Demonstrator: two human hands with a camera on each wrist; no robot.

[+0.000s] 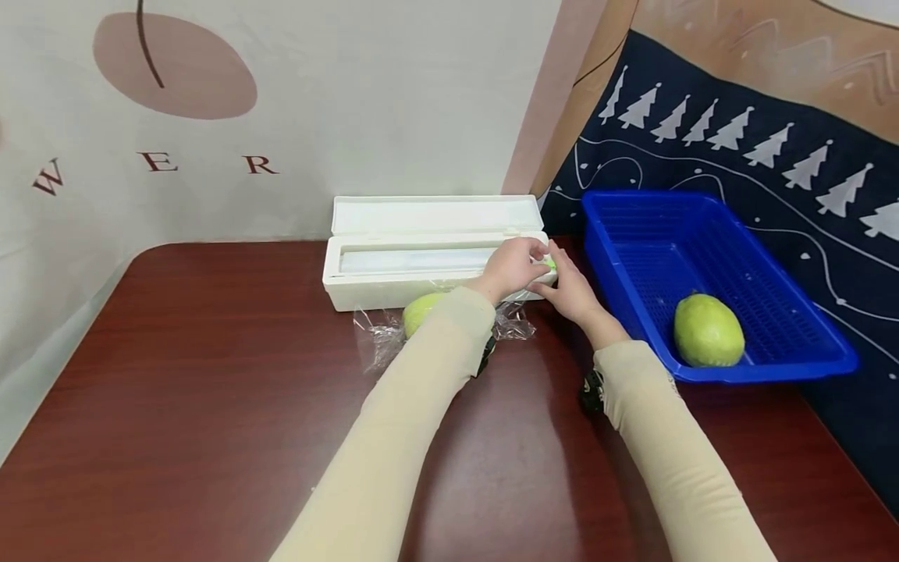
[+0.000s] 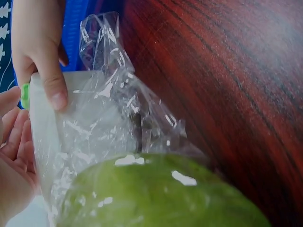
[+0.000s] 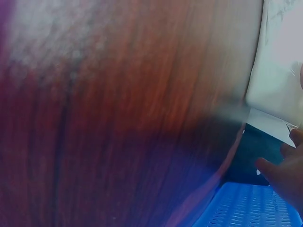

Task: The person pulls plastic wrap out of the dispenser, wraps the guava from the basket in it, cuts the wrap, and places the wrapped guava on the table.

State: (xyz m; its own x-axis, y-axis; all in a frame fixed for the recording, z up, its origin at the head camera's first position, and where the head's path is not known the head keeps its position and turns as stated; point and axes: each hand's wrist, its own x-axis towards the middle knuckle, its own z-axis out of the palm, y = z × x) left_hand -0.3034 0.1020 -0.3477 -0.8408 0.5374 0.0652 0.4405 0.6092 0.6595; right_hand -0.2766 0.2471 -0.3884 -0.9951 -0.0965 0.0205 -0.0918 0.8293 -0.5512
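A long white cling film dispenser [image 1: 375, 293] stands at the back of the table with its lid [image 1: 435, 215] raised. At its right end is a small green slide cutter [image 2: 25, 96]. My left hand [image 1: 511, 267] reaches over the dispenser, thumb and index fingertips meeting at the cutter. My right hand [image 1: 572, 293] grips the dispenser's right end, thumb on the front face [image 2: 59, 101]. Clear cling film [image 2: 109, 104] hangs crumpled down the front. A green pear-like fruit [image 2: 156, 196] lies against the film before the dispenser, partly behind my left forearm in the head view.
A blue plastic basket [image 1: 765, 372] stands at the right, close to my right forearm, with another green fruit [image 1: 708, 330] in it. The dark reddish-brown table [image 1: 211, 406] stretches to the left and front. Cloth-covered walls [image 1: 393, 94] rise behind.
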